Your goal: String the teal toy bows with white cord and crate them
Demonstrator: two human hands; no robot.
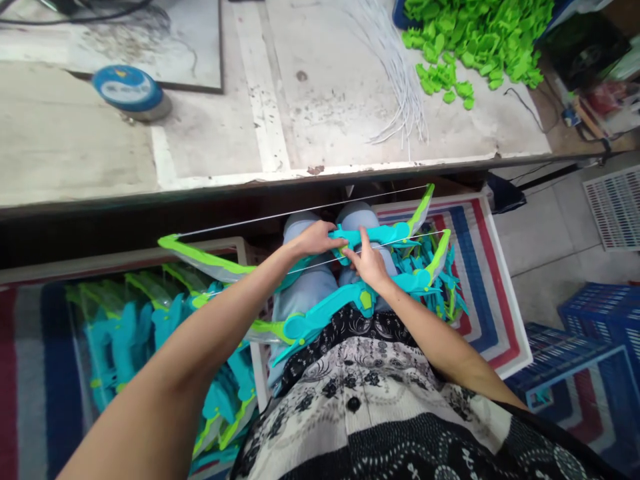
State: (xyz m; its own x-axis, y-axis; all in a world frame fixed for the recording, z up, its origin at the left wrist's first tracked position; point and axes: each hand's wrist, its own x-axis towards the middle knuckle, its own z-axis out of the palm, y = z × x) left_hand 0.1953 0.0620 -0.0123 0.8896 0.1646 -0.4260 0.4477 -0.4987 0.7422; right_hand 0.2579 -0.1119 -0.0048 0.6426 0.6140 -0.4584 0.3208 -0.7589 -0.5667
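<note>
Over my lap I hold a toy bow (384,235) with a turquoise body, bright green limb ends and a thin white string. My left hand (316,239) grips its middle, thumb and fingers closed near the centre. Close beside it, my right hand (371,261) is also closed on the middle part, thumb pointing toward my left fingers. What lies under my fingers is partly hidden. A second toy bow (325,310) rests across my lap nearer my waist, its string passing by my hands and my forearms covering parts of it.
A worktable (340,127) edge runs in front of me. On it are a blue round container (127,88), white strings (400,100) and a heap of green parts (475,40). Striped-lined crates with bows flank my legs, left (260,373) and right (505,280). Blue baskets (600,307) stand right.
</note>
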